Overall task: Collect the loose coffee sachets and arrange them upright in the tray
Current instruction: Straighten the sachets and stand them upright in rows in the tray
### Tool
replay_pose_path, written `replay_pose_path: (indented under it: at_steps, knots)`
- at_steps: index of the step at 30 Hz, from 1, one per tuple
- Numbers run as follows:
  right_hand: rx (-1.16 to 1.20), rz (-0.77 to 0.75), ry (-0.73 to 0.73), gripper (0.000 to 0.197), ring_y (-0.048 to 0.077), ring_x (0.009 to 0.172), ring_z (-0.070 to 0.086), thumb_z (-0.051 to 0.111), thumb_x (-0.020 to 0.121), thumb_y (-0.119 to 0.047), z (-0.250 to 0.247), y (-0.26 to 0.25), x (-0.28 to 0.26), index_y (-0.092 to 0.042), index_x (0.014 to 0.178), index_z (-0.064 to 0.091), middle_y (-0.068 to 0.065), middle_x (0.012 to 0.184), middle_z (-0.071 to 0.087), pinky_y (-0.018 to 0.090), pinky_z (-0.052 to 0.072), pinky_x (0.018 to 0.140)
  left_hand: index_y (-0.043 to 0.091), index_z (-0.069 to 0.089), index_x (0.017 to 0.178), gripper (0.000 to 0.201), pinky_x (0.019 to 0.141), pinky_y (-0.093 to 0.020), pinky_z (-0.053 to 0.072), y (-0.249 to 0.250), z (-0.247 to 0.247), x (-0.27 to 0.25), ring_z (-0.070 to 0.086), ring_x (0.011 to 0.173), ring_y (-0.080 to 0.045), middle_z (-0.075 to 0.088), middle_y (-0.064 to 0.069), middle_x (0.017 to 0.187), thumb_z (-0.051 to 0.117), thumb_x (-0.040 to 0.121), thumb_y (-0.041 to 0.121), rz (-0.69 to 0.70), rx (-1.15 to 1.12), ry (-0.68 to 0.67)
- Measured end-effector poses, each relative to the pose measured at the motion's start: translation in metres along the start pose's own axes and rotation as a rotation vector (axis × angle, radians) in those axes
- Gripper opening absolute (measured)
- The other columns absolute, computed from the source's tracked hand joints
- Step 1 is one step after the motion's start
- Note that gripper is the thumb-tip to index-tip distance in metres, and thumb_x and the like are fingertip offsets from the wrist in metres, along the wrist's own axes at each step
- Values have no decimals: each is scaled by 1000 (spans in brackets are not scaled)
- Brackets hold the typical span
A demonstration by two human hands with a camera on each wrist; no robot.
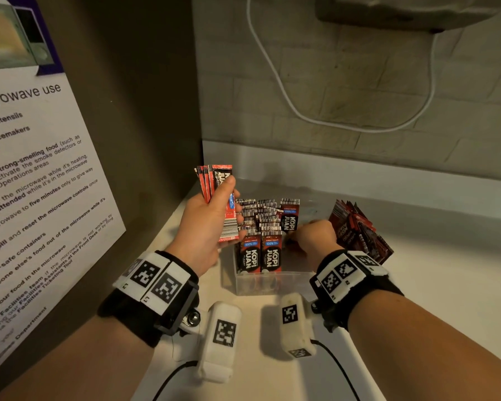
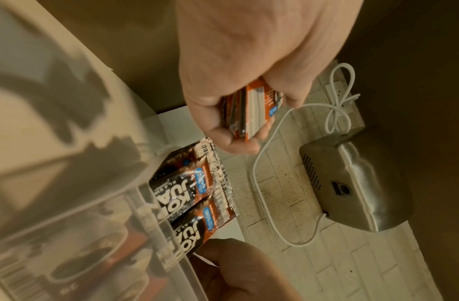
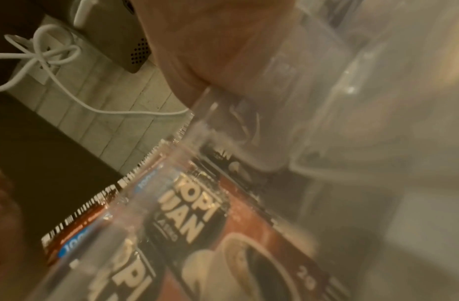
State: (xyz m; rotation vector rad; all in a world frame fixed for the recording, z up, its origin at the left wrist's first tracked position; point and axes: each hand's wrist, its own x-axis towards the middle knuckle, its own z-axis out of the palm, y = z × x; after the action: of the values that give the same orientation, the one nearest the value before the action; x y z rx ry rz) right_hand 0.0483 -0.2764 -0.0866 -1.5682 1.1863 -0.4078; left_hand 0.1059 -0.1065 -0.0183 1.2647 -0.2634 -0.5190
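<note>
My left hand [image 1: 233, 202] grips a bundle of red and black coffee sachets [image 1: 218, 195] held upright above the counter, left of the clear plastic tray [image 1: 272, 282]. In the left wrist view the bundle of sachets [image 2: 251, 114] sits between thumb and curled fingers [image 2: 238, 145]. Several sachets [image 1: 261, 244] stand upright in the tray's left part. My right hand [image 1: 305, 238] reaches knuckles-up into the tray's right part; its fingers [image 3: 248, 132] show only blurred through the tray wall [image 3: 313, 101]. A loose pile of sachets [image 1: 359, 233] lies right of the tray.
A brown side panel with a microwave notice [image 1: 35, 183] closes the left. Behind is a tiled wall with a hanging white cable [image 1: 275, 79] and a metal appliance [image 1: 417, 10] above. The white counter [image 1: 431, 285] extends to the right.
</note>
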Motion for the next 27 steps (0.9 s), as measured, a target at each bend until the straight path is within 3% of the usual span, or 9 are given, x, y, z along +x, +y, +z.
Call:
replay_pose_path:
  at_steps: [3,6,8,11,16,21,24,25,27]
  knots:
    - [-191,31,45,28,31,103,64,68,85,-9,3,-1,8,2,110,61,17,108,66,42,53,92,17,62,84,28,53,-27,53,0,0,1,57,57,-10,59,3,64,60,90,45,-5,1,2]
    - [-265,8,66,23,30,98,64,67,85,-9,4,-1,13,1,105,62,17,105,67,39,54,86,17,63,85,28,54,-27,53,-1,0,0,57,57,-10,59,3,64,60,90,44,-9,0,-3]
    - [-352,-17,71,21,26,91,63,64,87,-11,2,-1,12,0,105,62,15,105,67,31,49,67,16,62,86,28,52,-26,53,-1,1,0,57,57,-10,58,3,64,60,91,43,-10,-1,-3]
    - [-420,-44,95,22,26,89,62,61,89,-14,1,0,11,-2,107,62,14,106,67,24,31,45,16,62,86,28,53,-26,53,-2,0,0,57,57,-10,58,3,64,60,91,43,-11,7,-3]
    - [-416,-35,100,20,27,94,65,64,87,-13,2,-1,10,-1,102,64,14,102,69,28,41,61,16,63,85,27,52,-26,53,-3,1,1,57,58,-10,58,3,63,60,91,42,-20,-2,-9]
    - [-324,-55,120,17,27,90,66,67,84,-10,-1,-1,5,0,97,66,15,98,69,30,49,66,15,62,86,27,50,-26,53,-2,1,1,56,55,-9,58,3,62,59,92,41,-30,-2,-13]
    - [-264,-79,121,8,29,91,66,66,84,-7,-9,-7,-5,-1,90,66,13,94,68,33,54,76,14,63,90,25,50,-27,54,-2,2,1,57,53,-9,59,1,64,54,96,37,-48,-9,-9]
    - [-183,-95,103,3,28,87,65,66,83,-7,-12,-9,-10,-5,82,63,12,89,66,35,55,79,13,63,91,24,48,-27,54,-2,2,1,57,52,-9,59,0,65,52,96,35,-52,-15,-8]
    - [17,-115,68,23,22,67,58,65,83,-5,-16,-16,-22,-13,66,52,5,72,57,36,55,69,13,61,91,20,47,-28,54,-2,2,1,59,51,-10,61,-2,64,53,97,30,-58,-25,-9]
